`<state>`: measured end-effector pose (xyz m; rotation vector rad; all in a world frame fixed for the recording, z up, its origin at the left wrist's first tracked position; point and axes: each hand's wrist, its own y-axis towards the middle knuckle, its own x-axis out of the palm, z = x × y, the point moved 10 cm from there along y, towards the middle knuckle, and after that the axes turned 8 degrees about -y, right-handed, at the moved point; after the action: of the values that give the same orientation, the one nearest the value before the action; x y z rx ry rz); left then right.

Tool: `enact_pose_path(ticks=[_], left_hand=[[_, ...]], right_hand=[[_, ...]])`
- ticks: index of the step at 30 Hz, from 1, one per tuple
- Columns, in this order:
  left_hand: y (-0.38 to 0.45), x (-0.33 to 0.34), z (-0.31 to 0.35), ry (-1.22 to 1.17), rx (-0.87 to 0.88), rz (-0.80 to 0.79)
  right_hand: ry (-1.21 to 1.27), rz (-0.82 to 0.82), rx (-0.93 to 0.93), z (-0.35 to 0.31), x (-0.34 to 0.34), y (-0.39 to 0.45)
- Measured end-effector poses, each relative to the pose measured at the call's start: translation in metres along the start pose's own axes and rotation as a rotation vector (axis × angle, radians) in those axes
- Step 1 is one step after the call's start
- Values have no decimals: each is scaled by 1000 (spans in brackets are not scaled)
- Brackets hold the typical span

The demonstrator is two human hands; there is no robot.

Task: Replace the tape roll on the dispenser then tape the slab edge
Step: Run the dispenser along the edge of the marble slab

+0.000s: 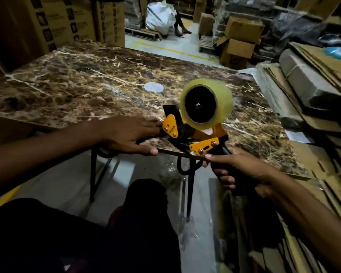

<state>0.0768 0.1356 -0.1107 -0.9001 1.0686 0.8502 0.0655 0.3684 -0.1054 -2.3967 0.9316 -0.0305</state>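
The dispenser [197, 134] sits at the near edge of the slab [98, 83], at about 4 o'clock from the slab's middle. Its yellow plates carry small dark marks too blurred to read. A yellowish clear tape roll [207, 103] is mounted on its hub, upright, its open face turned toward the camera.

The right hand [238, 170] is wrapped closed around the dispenser's black handle, which hangs just off the slab edge at 5 o'clock from the roll; the index finger reaches forward to the lower yellow plate. The left hand [128, 134] lies flat and open on the slab at 9 o'clock from the dispenser, fingertips touching its front yellow plate, thumb over the slab edge, gripping nothing.

Cartons [71, 22] stacked at 11 o'clock bear printed panels, not legible. A box [238, 50] at 1 o'clock shows a curved dark mark on its lower face; no words can be made out.

The slab's near edge is bare to the left of the hands. Its top is open toward 10 o'clock. At 3 o'clock, flattened cardboard [311, 75] crowds against the slab's right edge. Beneath, black stand legs [190, 186] rise from the floor, near the person's knee [146, 196].
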Motion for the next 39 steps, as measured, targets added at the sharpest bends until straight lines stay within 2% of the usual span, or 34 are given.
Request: enact_pose_path(ticks=[1,4,9,16,27,39], left_hand=[[-2,-1,17,1,45,-51],[-6,-7,58,7,127,-44],[7,3,70,58,157,-27],[28,12,106,61,295,35],[38,22,120,128,328,-24],[43,24,122,34,384,-51]], right_hand=[[10,-2,5,5,-2,-6],[44,11,26,23,-9,-26],[36,88,76,49,-22,-61],[115,172,129,81,-34,-103],[252,179,150,97,-25,-114],[385,139,211,115,-25,-121]])
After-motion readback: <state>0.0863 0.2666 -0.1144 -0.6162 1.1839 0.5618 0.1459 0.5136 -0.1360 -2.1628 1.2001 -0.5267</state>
